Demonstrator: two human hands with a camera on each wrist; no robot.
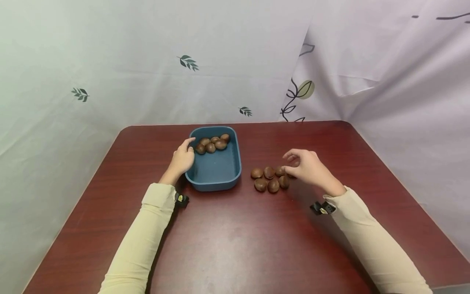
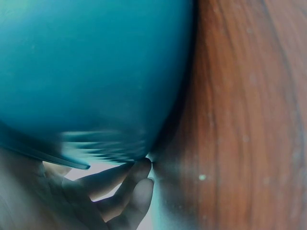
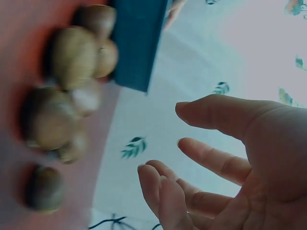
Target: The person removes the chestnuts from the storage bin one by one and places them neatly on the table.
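A blue rectangular box (image 1: 216, 187) holds several brown chestnuts (image 1: 210, 148) bunched at its far end. My left hand (image 1: 182, 158) grips its left side, the thumb at the rim and the other fingers along the outside wall; the left wrist view shows those fingers (image 2: 139, 196) low by the wall, near the table. To the right of the box lies a group of loose chestnuts (image 1: 273, 185). Over the right end of this group hovers my right hand (image 1: 306, 165), partly covering a chestnut. In the right wrist view its thumb and fingers (image 3: 216, 155) are spread apart and loosely bent, holding nothing.
A dark red wooden table (image 1: 235, 245) carries everything. Behind it hangs a pale curtain (image 1: 147, 73) with leaf prints, close to the far edge. A small black wrist camera (image 1: 323, 208) sits under the right cuff, another (image 1: 181, 199) under the left.
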